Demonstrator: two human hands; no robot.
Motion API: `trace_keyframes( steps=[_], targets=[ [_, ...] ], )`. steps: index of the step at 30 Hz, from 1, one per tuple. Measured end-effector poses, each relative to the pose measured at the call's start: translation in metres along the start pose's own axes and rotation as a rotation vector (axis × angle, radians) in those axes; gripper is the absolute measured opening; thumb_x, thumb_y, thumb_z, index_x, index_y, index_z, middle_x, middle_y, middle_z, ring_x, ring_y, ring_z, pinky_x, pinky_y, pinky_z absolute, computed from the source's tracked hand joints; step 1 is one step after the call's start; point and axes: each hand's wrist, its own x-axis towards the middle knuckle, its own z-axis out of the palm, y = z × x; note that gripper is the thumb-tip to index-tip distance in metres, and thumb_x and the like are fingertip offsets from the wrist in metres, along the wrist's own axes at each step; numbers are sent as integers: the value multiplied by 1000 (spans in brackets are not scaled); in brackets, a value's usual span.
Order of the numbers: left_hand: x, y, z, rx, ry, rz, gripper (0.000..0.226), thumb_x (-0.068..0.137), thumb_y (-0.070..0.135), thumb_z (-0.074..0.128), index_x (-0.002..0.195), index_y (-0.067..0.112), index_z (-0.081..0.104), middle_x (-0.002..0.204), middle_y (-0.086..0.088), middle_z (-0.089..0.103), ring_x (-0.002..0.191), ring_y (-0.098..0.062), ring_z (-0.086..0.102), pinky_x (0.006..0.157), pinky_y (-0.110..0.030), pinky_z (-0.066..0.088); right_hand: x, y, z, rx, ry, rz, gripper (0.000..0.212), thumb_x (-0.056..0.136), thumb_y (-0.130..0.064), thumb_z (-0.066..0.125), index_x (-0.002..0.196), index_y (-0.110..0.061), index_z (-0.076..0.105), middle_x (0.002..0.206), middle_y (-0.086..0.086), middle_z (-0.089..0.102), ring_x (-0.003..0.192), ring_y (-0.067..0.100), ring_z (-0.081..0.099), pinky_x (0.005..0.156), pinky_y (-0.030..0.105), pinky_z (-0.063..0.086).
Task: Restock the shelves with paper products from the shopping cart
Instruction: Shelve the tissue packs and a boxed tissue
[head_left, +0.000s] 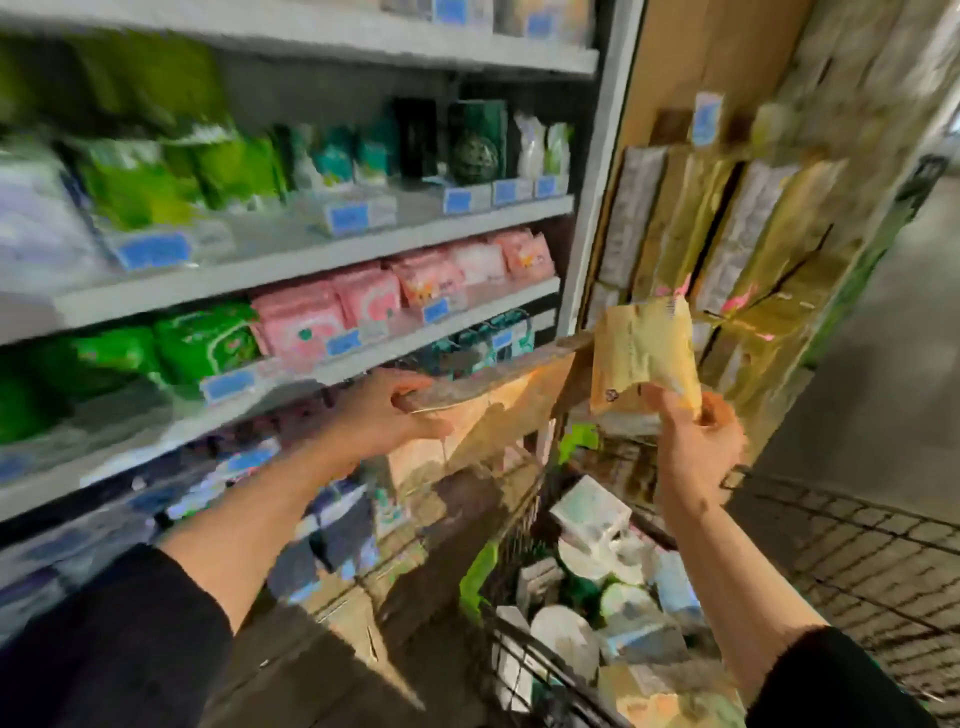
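My right hand (696, 441) is up over the shopping cart (841, 561), fingers (670, 400) pinched on the bottom edge of a tan soft pack (644, 353) of paper goods. It hangs in the air in front of the end display, where matching gold-tan packs (727, 234) stand in rows. The wrapper is creased and buckles where I grip it, so I judge it light, squashy and a bit slick: film over folded paper, nothing breakable. Pinching one edge lets it flop. A hold across the middle, thumb on one face and fingers on the other, should keep it flat enough to slide in beside the others.

My left hand (395, 410) reaches toward the shelving (322, 260); its fingers curl round the edge of a flat brown board, cardboard by the look of it (498, 369), which sticks out over the cart's corner. The blur hides what it rests on.

Down in the cart lie more wrapped packs (587, 509), white, green and pale blue, jumbled loosely.
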Motion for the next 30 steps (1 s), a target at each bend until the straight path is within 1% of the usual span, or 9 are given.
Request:
trace_keyframes(
  steps=[3, 6, 9, 11, 14, 17, 21, 27, 30],
  targets=[
    [-25, 11, -70, 34, 176, 37, 51, 63, 30, 89, 108, 17, 70, 93, 0, 68, 81, -12, 59, 68, -25, 45, -30, -48, 34, 98, -80, -82, 46, 58, -41, 75, 92, -12, 66, 74, -4, 61, 62, 5, 53, 59, 24, 43],
    [-51, 25, -133, 31, 351, 71, 57, 64, 28, 88, 117, 18, 67, 111, -2, 64, 101, -18, 60, 89, -32, 48, -57, -93, 68, 200, -167, -159, 45, 60, -37, 74, 93, -8, 65, 73, -2, 58, 52, -7, 48, 52, 13, 38],
    [-76, 42, -187, 60, 449, 119, 66, 58, 41, 88, 115, 17, 68, 106, -1, 64, 95, -18, 59, 74, -25, 42, -76, -128, 100, 284, -236, -193, 57, 54, -44, 76, 97, -7, 67, 79, 1, 64, 63, 1, 56, 60, 20, 45],
    [-91, 54, -217, 116, 508, 169, 73, 48, 52, 77, 112, 17, 71, 100, -3, 69, 93, -22, 63, 69, -25, 41, -88, -145, 119, 308, -284, -211, 64, 54, -46, 78, 104, -7, 68, 91, 5, 70, 75, 10, 63, 67, 27, 53],
    [-108, 71, -251, 132, 610, 225, 68, 42, 57, 71, 98, 19, 74, 94, -8, 72, 90, -25, 66, 71, -32, 44, -99, -167, 141, 341, -376, -218, 52, 69, -31, 82, 112, -6, 66, 103, 9, 71, 84, 13, 67, 70, 22, 56],
    [-110, 85, -277, 116, 668, 222, 55, 63, 41, 83, 110, 17, 71, 104, -5, 69, 95, -22, 62, 79, -35, 47, -100, -186, 161, 357, -413, -246, 47, 75, -28, 80, 114, -6, 65, 106, 9, 70, 88, 14, 66, 64, 15, 50],
    [-96, 110, -306, 149, 757, 242, 51, 76, 25, 80, 123, 15, 63, 109, -1, 60, 97, -18, 56, 86, -33, 47, -89, -216, 191, 380, -403, -253, 51, 73, -33, 80, 116, -10, 64, 108, 2, 67, 91, 13, 62, 70, 23, 49],
    [-40, 151, -344, 215, 747, 280, 30, 78, 21, 78, 106, 18, 67, 92, 3, 62, 89, -20, 60, 76, -31, 47, -43, -243, 243, 371, -407, -320, 61, 67, -47, 79, 115, -13, 65, 103, 3, 69, 93, 20, 65, 85, 48, 55],
    [-4, 170, -359, 316, 721, 262, 26, 79, 23, 77, 103, 16, 69, 93, 1, 65, 88, -19, 60, 83, -34, 47, -13, -256, 263, 360, -422, -372, 50, 72, -42, 79, 110, -13, 66, 100, 4, 68, 89, 22, 62, 82, 46, 53]
  ],
)
